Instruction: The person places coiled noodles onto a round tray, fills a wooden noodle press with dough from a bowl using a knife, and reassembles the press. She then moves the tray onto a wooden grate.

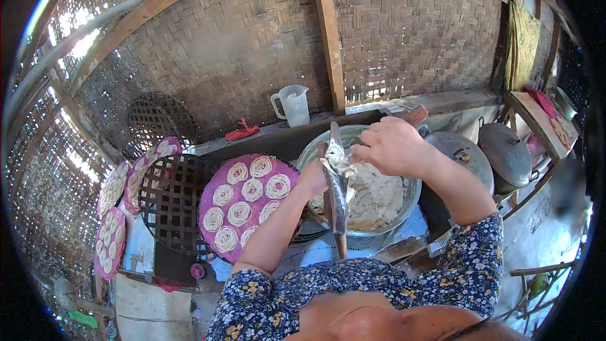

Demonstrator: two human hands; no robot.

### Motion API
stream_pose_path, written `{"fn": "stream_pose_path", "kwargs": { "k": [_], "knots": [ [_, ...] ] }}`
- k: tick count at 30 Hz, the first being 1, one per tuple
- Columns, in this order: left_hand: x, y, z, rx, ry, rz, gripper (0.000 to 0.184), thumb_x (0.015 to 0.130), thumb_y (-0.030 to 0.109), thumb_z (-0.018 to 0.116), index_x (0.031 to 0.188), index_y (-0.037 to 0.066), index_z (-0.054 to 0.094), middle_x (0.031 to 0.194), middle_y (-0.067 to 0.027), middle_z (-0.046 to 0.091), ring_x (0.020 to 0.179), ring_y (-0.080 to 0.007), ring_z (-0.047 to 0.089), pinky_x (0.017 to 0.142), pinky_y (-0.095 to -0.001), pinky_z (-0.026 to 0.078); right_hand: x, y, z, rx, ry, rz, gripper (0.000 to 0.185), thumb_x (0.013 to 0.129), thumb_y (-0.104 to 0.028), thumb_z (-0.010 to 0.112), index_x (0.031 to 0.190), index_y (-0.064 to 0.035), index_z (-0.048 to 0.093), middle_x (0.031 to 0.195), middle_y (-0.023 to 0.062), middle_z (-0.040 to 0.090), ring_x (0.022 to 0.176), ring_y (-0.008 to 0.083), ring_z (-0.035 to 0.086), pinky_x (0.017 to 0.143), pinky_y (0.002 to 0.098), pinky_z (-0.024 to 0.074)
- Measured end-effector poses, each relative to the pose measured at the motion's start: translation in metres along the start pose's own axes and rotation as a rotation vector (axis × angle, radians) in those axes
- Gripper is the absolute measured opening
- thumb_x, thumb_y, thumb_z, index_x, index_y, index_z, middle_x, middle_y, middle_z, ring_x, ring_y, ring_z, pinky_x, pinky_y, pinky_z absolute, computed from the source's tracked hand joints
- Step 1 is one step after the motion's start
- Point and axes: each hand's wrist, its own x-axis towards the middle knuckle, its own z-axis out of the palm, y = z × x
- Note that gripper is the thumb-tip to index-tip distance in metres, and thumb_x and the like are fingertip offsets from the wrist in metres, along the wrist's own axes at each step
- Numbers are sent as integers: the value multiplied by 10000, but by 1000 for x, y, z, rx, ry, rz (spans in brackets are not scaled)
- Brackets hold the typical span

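Observation:
My left hand [312, 180] is closed round a long wooden tool [338, 205], which looks like a hand press, held upright over a metal basin [411, 205]. Some of its fingers are hidden behind the wood. Pale sticky dough [338, 156] is smeared on the tool's upper part. My right hand [388, 145] is closed with its fingertips pinched at this dough. Below, a large mass of soft dough [377, 197] lies in the basin. To the left, a round pink mat [238, 177] carries several coiled noodle-like nests [238, 213].
A dark woven tray [178, 199] and more pink mats [110, 243] stand at the left. A plastic jug [294, 106] and a red plastic bag [242, 130] sit on the back ledge. Lidded pots [505, 151] stand at the right. A wooden piece [415, 115] shows behind my right hand.

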Motion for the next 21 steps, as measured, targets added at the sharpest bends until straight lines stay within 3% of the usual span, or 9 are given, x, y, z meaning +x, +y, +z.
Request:
{"fn": "stream_pose_path", "kwargs": {
  "k": [4,6,9,10,12,15,16,18,21],
  "knots": [
    [-13,33,-26,-126,-44,-58,329,765,260,613,1000,30,601,932,-94,637,853,-218,594,764,-337,452,-19,12,-23,56,50,192,147,699,-250,623,773,-123,629,657,25,543,702,209,585,619,354,456],
    [0,-3,-25,-913,-61,-215,314,762,228,621,1008,34,600,949,-75,634,862,-201,588,765,-323,449,-34,20,-35,108,116,345,173,696,-251,644,805,-117,650,668,33,567,693,213,595,605,345,466],
    [7,-19,-22,-422,20,-182,308,781,203,597,1049,52,588,1010,-71,619,914,-207,576,801,-320,440,-38,3,11,406,387,697,225,714,-255,665,877,-101,663,735,53,626,676,208,615,595,321,482],
    [13,-26,-15,-298,37,-185,306,787,196,588,1059,55,584,1022,-71,615,924,-206,573,811,-319,437,-34,-11,30,662,457,846,258,747,-279,659,920,-87,655,810,77,653,652,199,622,600,302,489],
    [18,-24,0,-143,218,163,218,764,104,620,966,35,577,871,-72,605,699,-145,592,579,-299,508,-30,-33,67,839,476,934,269,762,-277,663,915,-57,653,794,93,650,612,174,603,583,294,486],
    [24,-27,-8,-1054,-25,-137,315,787,178,580,1075,51,576,1046,-109,606,957,-220,567,844,-329,423,-29,-68,96,552,600,907,241,755,-210,687,928,-47,650,719,68,638,580,129,571,570,245,465],
    [20,-22,-11,-340,79,115,278,805,132,553,1058,20,580,1017,-127,615,913,-219,585,819,-329,441,-35,-73,98,578,601,890,243,753,-217,690,917,-42,651,714,71,638,574,126,569,563,247,465],
    [37,-74,-5,-498,124,-24,216,844,140,505,1024,34,558,945,-100,601,820,-200,600,697,-317,497,-47,-76,101,634,610,859,249,750,-231,694,897,-34,654,703,77,637,562,120,564,547,251,463],
    [45,-81,-10,-480,83,-13,234,825,164,514,1012,35,572,920,-104,614,798,-217,605,675,-319,490,-54,-64,80,841,473,1016,239,750,-233,695,856,-23,658,687,83,637,567,112,580,537,254,469]
  ]
}}
